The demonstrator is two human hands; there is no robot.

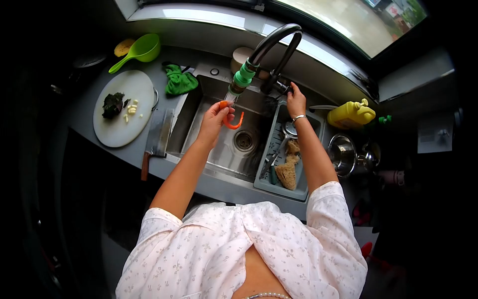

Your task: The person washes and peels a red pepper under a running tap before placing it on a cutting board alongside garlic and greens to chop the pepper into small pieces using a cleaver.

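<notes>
Patterned white shirt, 1, fills the bottom of the view, closest to the lens; 1 beaded necklace at the bottom edge.

Main item: 1 orange hook-shaped tool, over the sink, directly below the tap nozzle, in the water. Left hand is pinching it by its upper end, curved end hanging free. Right hand has its fingers up against the tap lever; cannot tell if they close around it. 1 bracelet on the right wrist.

Tap: 1, arched, with 1 green nozzle, running. 1 basin, 1 drain.

Right part of sink: 1 grey basket. Inside: brown sponge-like pieces, looks like 2, plus utensils partly hidden, no firm count.

Left of sink, on the desk: 1 cleaver, wooden handle over the front edge; 1 round white board with 1 dark leafy clump and several small pale pieces, too small to count. Behind: 1 green cloth by the sink corner, 1 lime scoop, 1 yellowish item next to it.

Behind tap: 1 pale bowl, partly hidden. Right of basket: 1 yellow jug, 1 metal bowl. Far right too dark to count.
</notes>
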